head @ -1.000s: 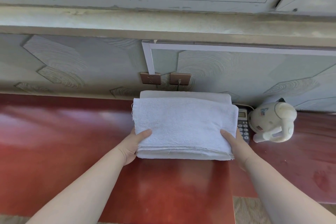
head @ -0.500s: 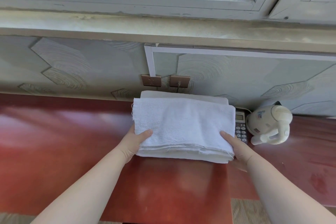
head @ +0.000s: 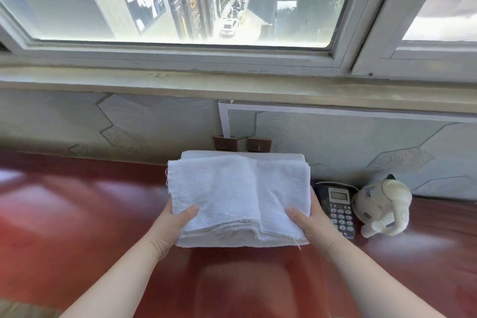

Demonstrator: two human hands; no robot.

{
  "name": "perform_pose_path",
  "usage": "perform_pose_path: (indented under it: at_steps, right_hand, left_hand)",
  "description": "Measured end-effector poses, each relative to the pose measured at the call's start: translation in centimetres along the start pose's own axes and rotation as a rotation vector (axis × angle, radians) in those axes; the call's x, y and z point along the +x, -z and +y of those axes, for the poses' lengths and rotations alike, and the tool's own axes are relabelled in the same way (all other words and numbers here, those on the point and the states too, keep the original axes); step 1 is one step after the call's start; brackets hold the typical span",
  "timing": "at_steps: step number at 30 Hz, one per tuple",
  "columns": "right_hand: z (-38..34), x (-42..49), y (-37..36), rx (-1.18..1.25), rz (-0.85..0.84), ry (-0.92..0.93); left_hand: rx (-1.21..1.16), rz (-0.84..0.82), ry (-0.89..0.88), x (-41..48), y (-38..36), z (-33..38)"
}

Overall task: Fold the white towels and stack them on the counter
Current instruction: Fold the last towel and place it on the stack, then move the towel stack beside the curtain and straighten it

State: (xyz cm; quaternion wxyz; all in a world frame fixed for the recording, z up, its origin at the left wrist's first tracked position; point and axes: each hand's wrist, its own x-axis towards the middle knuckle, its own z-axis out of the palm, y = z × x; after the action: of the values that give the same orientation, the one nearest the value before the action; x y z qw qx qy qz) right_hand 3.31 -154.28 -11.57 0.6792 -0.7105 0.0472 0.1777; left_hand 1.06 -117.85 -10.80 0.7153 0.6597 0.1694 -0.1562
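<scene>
Towel stack (head: 232, 188) | between left grip (head: 169, 226), right grip (head: 315, 224) | thumbs on top

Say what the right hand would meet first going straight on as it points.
Gripping the folded towel, the right hand would probably meet the towel stack at the wall; depth is unclear. The telephone sits to its right.

Both my bare forearms reach forward from the lower corners and converge toward the middle. My left hand (head: 171, 226) grips the left edge of the folded towels (head: 232, 193), thumb on top, fingers hidden underneath. My right hand (head: 316, 226) mirrors it on the right edge, thumb laid across the top.
</scene>
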Motion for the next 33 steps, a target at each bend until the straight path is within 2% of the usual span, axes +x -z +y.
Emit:
perform_pose_path:
  at_steps: [8,15,27,33]
  right_hand:
    - [-6.2,0.7,-5.1,-0.028,-0.212,0.108]
    - [-9.5,0.2,-14.5,-0.077,-0.321,0.227]
    - [-10.7,-3.8,-39.6,-0.154,-0.493,0.241]
    - [-11.0,-4.9,-52.7,-0.174,-0.588,0.238]
  left_hand:
    - [-0.035,0.159,-0.126,-7.1,4.3,2.4]
    - [-0.065,0.301,-0.22,-13.2,11.7,3.0]
    - [-0.016,0.548,-0.259,-26.2,32.2,0.9]
    - [-0.048,0.615,-0.263,-32.0,43.0,-0.3]
